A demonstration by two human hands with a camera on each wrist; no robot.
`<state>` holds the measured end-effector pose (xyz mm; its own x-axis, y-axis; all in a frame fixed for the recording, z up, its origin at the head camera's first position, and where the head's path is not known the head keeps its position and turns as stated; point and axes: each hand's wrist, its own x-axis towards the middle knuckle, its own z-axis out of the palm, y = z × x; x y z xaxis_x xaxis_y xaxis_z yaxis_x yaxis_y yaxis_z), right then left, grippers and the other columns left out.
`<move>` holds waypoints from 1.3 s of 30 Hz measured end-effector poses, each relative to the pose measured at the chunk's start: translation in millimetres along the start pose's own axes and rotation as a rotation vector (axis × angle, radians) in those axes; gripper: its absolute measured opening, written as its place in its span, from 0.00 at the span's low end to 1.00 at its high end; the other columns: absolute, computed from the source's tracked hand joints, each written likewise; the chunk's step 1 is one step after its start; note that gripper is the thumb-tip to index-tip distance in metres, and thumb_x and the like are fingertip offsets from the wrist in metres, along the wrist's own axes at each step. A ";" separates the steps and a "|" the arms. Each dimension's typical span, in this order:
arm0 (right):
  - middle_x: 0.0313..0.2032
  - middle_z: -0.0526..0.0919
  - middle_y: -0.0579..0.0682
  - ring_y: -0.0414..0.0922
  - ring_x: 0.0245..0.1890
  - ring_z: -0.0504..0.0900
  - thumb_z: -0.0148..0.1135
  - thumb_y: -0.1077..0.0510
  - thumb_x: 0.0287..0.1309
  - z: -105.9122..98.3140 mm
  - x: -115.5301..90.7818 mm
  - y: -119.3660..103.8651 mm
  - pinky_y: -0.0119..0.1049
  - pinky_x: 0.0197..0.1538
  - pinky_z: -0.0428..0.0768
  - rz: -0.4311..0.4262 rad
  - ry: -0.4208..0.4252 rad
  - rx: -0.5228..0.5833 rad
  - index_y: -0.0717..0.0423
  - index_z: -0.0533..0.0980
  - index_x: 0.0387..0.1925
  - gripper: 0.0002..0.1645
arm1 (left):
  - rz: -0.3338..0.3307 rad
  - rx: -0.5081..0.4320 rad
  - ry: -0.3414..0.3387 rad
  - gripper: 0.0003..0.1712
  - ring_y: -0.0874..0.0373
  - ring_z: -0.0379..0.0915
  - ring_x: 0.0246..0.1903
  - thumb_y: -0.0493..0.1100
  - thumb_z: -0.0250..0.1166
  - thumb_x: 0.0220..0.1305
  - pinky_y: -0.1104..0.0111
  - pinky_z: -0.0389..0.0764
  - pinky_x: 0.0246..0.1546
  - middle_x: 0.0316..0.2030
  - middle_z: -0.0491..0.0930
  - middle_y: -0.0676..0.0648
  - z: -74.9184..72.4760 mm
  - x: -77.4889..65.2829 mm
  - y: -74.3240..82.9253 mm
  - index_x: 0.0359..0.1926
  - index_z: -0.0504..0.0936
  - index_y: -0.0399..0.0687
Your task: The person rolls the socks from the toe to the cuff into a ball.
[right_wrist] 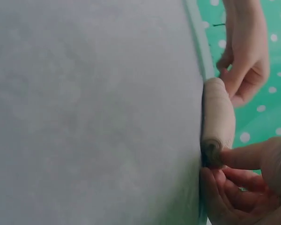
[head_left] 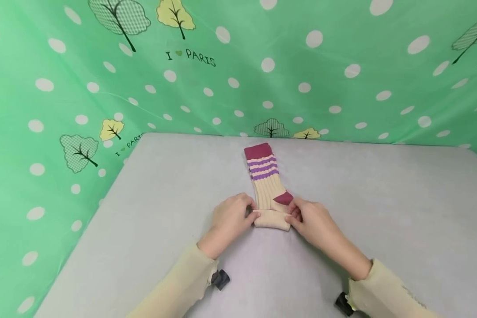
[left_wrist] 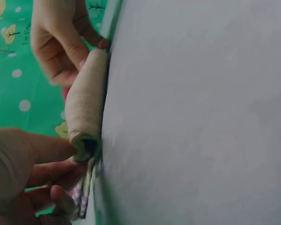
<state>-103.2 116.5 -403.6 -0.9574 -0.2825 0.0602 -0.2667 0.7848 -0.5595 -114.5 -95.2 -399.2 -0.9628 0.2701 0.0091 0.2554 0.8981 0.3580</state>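
A cream ribbed sock (head_left: 266, 190) with a maroon cuff, maroon heel and purple stripes lies on the table, cuff toward the far edge. Its toe end is turned into a thick roll (head_left: 272, 219) nearest the person. My left hand (head_left: 231, 216) pinches the roll's left end, thumb on the near side. At the opposite end my right hand (head_left: 314, 221) grips the roll just below the heel, with curled fingers. Both wrist views show the sock's layers coiled in a spiral at the roll's end, with thumb and fingertips against it. The toe is hidden inside.
The grey-covered table (head_left: 381, 190) extends around the sock on all sides. Behind and to the left hangs a green curtain (head_left: 342, 88) with white dots and printed trees. Black straps with small devices (head_left: 221, 279) sit at the sleeve cuffs.
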 end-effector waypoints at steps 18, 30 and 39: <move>0.37 0.83 0.51 0.45 0.36 0.80 0.83 0.57 0.39 7.9 0.5 0.6 0.39 0.39 0.83 -0.267 0.097 -0.291 0.60 0.82 0.33 0.19 | 0.218 0.240 -0.025 0.14 0.60 0.74 0.37 0.53 0.75 0.55 0.70 0.82 0.39 0.38 0.83 0.57 1.7 -0.5 4.7 0.41 0.87 0.55; 0.28 0.83 0.45 0.37 0.28 0.76 0.74 0.63 0.49 6.2 -6.6 -0.2 0.30 0.33 0.80 -0.108 0.013 0.002 0.57 0.83 0.33 0.08 | 0.075 -0.194 -0.091 0.09 0.62 0.74 0.30 0.47 0.71 0.55 0.70 0.77 0.35 0.33 0.86 0.55 5.0 -4.4 -13.1 0.38 0.85 0.54; 0.21 0.79 0.45 0.37 0.20 0.72 0.68 0.62 0.60 -10.7 18.4 -2.0 0.29 0.26 0.71 -0.016 0.000 0.031 0.57 0.76 0.32 0.07 | -0.055 -0.219 -0.195 0.11 0.63 0.66 0.22 0.49 0.68 0.63 0.75 0.65 0.23 0.24 0.77 0.53 -10.1 23.4 -5.6 0.29 0.80 0.49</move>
<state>-121.4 115.6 -392.5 -0.9531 -0.2946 0.0695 -0.2782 0.7625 -0.5841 -139.3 -97.4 -391.6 -0.9341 0.3037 -0.1874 0.1578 0.8224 0.5465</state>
